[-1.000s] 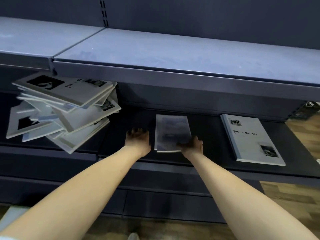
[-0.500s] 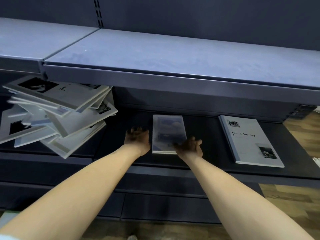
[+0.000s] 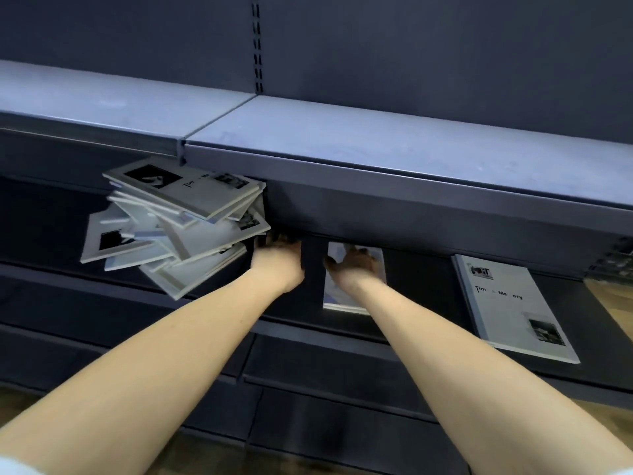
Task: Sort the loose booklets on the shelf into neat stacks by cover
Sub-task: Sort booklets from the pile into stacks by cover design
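1. The lower shelf (image 3: 424,286) is serving as the landmark here – a dark board sitting under the lighter blue-grey upper shelf (image 3: 376,142), and holding all the booklets in view.
2. The loose pile of booklets (image 3: 178,224) is lying at the left end of the lower shelf, its covers fanning out at different angles and its front corner hanging past the shelf's front edge; the top cover is showing a dark photo and printed letters.
3. The bluish booklet (image 3: 337,293) is lying flat near the middle of the lower shelf, well apart from the pile, its far end reaching back under the upper shelf.
4. The grey booklet (image 3: 510,303) is lying flat towards the right end of the lower shelf, apart from the bluish one, with a small logo at its top and a small dark picture near its bottom corner.
5. The right hand (image 3: 354,265) is resting on top of the bluish booklet, fingers spread and flat on the cover – not curling round it.
6. The left hand (image 3: 279,257) is reaching into the lower shelf between the pile and the bluish booklet, just beside the pile's right edge; its fingertips are lost in shadow, so I cannot tell whether they are gripping anything.
7. A strip of wooden floor (image 3: 613,303) is showing beyond the right end of the lower shelf.
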A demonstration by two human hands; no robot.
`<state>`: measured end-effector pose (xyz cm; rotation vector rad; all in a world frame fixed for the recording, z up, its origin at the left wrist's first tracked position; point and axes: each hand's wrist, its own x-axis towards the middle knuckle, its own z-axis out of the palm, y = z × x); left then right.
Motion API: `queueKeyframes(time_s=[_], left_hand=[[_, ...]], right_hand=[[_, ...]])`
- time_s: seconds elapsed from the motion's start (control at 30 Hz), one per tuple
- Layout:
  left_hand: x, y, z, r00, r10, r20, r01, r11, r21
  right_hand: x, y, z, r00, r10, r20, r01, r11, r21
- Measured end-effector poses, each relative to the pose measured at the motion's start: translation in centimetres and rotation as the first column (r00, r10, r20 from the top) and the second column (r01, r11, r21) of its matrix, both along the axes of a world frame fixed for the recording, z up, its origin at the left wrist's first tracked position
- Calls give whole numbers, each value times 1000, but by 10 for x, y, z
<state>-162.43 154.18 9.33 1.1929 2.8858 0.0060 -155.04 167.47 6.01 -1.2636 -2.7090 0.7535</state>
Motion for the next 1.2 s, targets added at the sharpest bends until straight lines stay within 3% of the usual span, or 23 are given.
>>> queueKeyframes(time_s=[0.47, 0.57, 0.97, 1.1, 1.2], left_hand=[[-63, -109, 40, 968, 217, -124, -214, 976, 37], [-83, -133, 42, 958, 247, -146, -239, 969, 69], [-168, -219, 40, 975, 203, -94, -195, 977, 86], [-192, -230, 34, 982, 164, -93, -157, 984, 82], [-208, -234, 32, 985, 153, -78, -144, 984, 104]], right_hand=[[-90, -106, 47, 916, 340, -214, -335, 940, 61], [-108, -126, 51, 908, 368, -198, -364, 930, 56], [-177, -170, 42, 962, 264, -72, -254, 959, 128], [-184, -183, 41, 989, 127, -76, -95, 938, 335], [-182, -198, 40, 992, 105, -69, -64, 896, 439]])
